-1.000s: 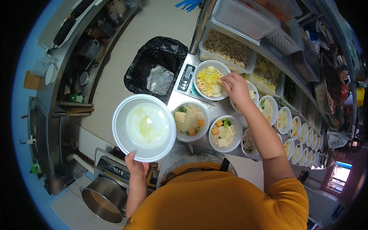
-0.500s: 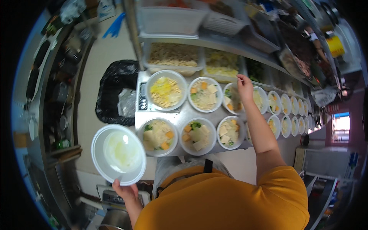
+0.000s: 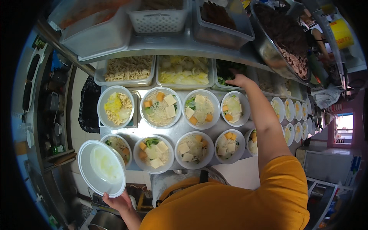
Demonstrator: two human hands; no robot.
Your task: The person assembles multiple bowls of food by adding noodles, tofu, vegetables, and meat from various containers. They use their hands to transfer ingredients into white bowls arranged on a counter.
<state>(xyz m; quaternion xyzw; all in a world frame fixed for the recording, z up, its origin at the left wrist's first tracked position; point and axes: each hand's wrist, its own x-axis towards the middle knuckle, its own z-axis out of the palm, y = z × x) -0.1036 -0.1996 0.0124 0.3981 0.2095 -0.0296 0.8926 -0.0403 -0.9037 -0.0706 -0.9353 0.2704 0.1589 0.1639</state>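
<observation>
My left hand (image 3: 119, 202) grips a white plastic bowl (image 3: 87, 165) by its lower rim, off the counter's near left corner. The bowl tilts, and a pale yellowish patch shows on its bottom. Across the counter, my right hand (image 3: 240, 80) reaches into a clear tub of dark leafy greens (image 3: 221, 81). Its thumb and fingers are apart, with the fingertips partly lost among the leaves. At the left end of the far row, a bowl of yellow cabbage and pale shreds (image 3: 117, 109) rests on a scale (image 3: 135, 115).
Filled bowls (image 3: 159, 111) with tofu, orange cubes and greens stand in two rows along the steel counter (image 3: 134, 165). Behind them sit tubs of pale shreds (image 3: 128, 69) and chopped cabbage (image 3: 184, 71). A shelf (image 3: 168, 48) overhangs these tubs. A black-bagged bin (image 3: 89, 105) stands left.
My right hand has moved from above the far row of bowls into the greens tub. The view has shifted rightward along the counter. My left hand still holds the tilted bowl.
</observation>
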